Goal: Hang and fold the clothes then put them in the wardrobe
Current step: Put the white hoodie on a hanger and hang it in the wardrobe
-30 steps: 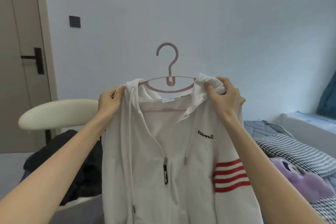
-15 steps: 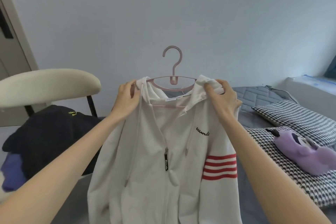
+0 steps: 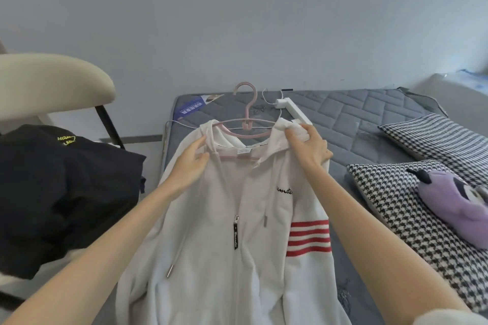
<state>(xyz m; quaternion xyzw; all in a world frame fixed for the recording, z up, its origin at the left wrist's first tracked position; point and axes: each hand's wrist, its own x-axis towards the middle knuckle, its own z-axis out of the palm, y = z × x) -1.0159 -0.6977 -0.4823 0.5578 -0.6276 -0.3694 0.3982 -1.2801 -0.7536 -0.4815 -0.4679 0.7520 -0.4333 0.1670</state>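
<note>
A white zip hoodie (image 3: 224, 219) with red sleeve stripes is on a pink plastic hanger (image 3: 247, 124), held over the near end of a grey mattress (image 3: 356, 119). My left hand (image 3: 191, 163) lies on the hoodie's left shoulder with fingers nearly straight against the cloth. My right hand (image 3: 309, 149) grips the bunched fabric at the right shoulder, by the hood. The hanger's hook sticks up free between my hands.
A cream chair (image 3: 50, 82) at the left carries a pile of dark clothes (image 3: 60, 192). On the mattress lie a white charger with cable (image 3: 287, 105), two houndstooth pillows (image 3: 412, 208) and a purple plush toy (image 3: 454, 203). A pale wall stands behind.
The hoodie on its hanger has come down from in front of the wall to just over the mattress. My left hand has gone from gripping the shoulder to lying flatter on it.
</note>
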